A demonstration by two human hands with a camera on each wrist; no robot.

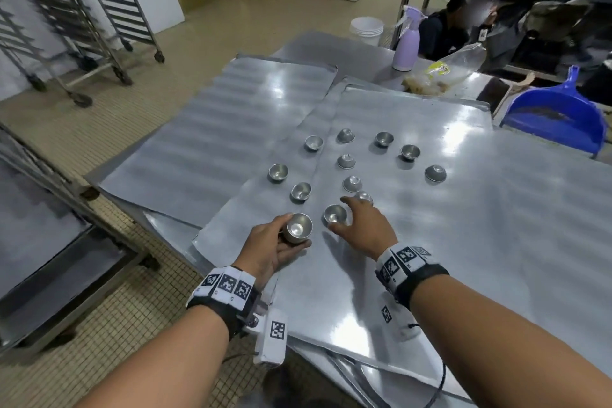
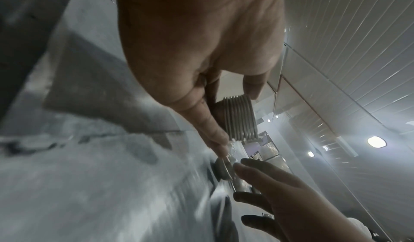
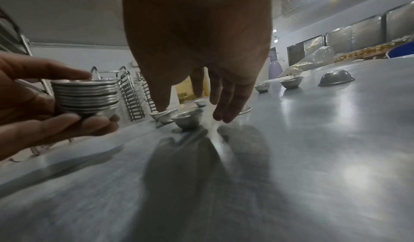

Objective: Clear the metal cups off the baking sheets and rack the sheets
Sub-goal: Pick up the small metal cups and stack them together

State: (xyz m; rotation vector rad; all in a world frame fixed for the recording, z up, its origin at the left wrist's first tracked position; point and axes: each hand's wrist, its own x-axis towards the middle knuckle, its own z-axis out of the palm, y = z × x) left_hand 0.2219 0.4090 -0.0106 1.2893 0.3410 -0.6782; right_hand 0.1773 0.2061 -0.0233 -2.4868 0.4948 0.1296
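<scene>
Gathering cups is the step in hand, and it looks roughly half done. Nearest, at about seven o'clock in the head view, the left hand (image 1: 275, 247) holds a stack of nested cups (image 1: 298, 228); its grip is curled round the stack, thumb over the rim and fingers under the base, as the right wrist view shows plainly. Just beside it, at about five o'clock, the right hand (image 1: 362, 228) hovers low over the top baking sheet (image 1: 414, 242) with its grip spread wide and holding nothing; thumb and fingers bracket an upright cup (image 1: 335, 214), and I cannot tell whether they touch it yet. Beyond, toward twelve o'clock, some ten loose cups (image 1: 352, 183) lie scattered on the sheets, several upright, several turned over. A second sheet (image 1: 231, 129) lies at eleven o'clock on the worktop (image 1: 331, 50). Farther off, at ten o'clock, wheeled racks (image 1: 109, 10) stand on the floor.

The next move likely calls for pinching the bracketed cup by its rim and dropping it into the stack; the upside-down ones will need flipping first to nest.
</scene>
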